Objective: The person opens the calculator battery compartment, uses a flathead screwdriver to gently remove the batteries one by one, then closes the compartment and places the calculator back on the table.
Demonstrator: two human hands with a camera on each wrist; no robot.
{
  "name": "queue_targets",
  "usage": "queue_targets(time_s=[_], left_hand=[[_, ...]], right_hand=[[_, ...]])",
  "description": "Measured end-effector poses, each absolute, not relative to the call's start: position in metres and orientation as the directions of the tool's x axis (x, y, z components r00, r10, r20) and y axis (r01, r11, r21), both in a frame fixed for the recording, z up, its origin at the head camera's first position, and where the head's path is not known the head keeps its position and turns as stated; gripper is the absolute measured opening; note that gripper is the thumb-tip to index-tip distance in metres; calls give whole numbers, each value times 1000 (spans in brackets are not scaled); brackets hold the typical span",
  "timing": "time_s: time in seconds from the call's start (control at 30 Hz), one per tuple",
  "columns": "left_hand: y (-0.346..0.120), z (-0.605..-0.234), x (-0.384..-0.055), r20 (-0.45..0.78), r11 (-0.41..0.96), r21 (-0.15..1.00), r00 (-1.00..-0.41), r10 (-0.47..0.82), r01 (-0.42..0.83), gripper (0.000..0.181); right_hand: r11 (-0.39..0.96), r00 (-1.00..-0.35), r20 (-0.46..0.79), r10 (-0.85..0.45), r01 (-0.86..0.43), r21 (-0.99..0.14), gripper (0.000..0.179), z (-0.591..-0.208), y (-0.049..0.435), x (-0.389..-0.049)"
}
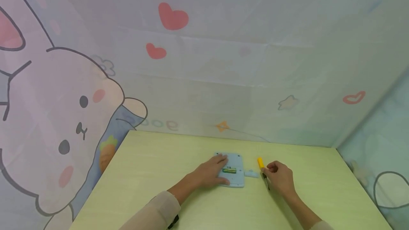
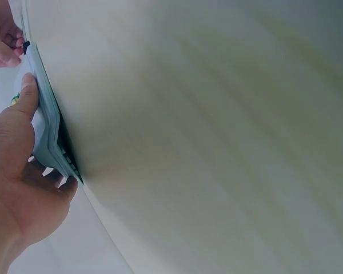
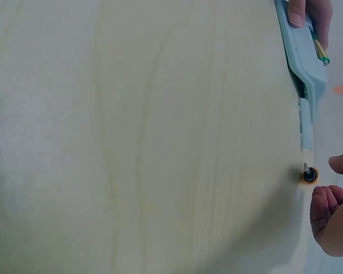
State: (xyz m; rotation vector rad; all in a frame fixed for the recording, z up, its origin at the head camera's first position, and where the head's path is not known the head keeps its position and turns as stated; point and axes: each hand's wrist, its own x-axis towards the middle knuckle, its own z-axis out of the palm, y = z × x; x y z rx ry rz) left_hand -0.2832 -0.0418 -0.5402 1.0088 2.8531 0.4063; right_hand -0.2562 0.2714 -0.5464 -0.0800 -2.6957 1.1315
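Note:
A flat light blue electronic device [image 1: 237,179] lies back up on the table, with a green and yellow battery [image 1: 229,170] in its uncovered compartment. My left hand [image 1: 211,171] holds it from the left side, thumb and fingers spread over its edges. In the left wrist view the thumb [image 2: 28,94] lies over the device's edge. Just right of the device is a small light blue battery cover [image 1: 251,174]. A screwdriver [image 1: 261,162] with a yellow handle and dark shaft lies beyond it. Close over the screwdriver is my right hand [image 1: 281,178], fingers loosely bent; in the right wrist view a gap shows between them.
The pale yellow-green table [image 1: 153,173] extends around both hands. Behind it hangs a printed cloth [image 1: 217,81] with hearts and a rabbit, meeting the table's back edge. Another cloth [image 1: 386,155] borders the right side.

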Motion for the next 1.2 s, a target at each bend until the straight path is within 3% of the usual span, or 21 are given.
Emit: queue_targets(time_s=[0.43, 1.2], left_hand=[[-41, -540, -283, 7, 747, 270, -777, 630, 608, 89], [-41, -543, -285, 23, 746, 273, -779, 627, 608, 90]], right_hand=[[685, -976, 211, 60, -113, -720, 23, -526, 253, -254], [609, -972, 232, -43, -209, -765, 28, -533, 224, -252]])
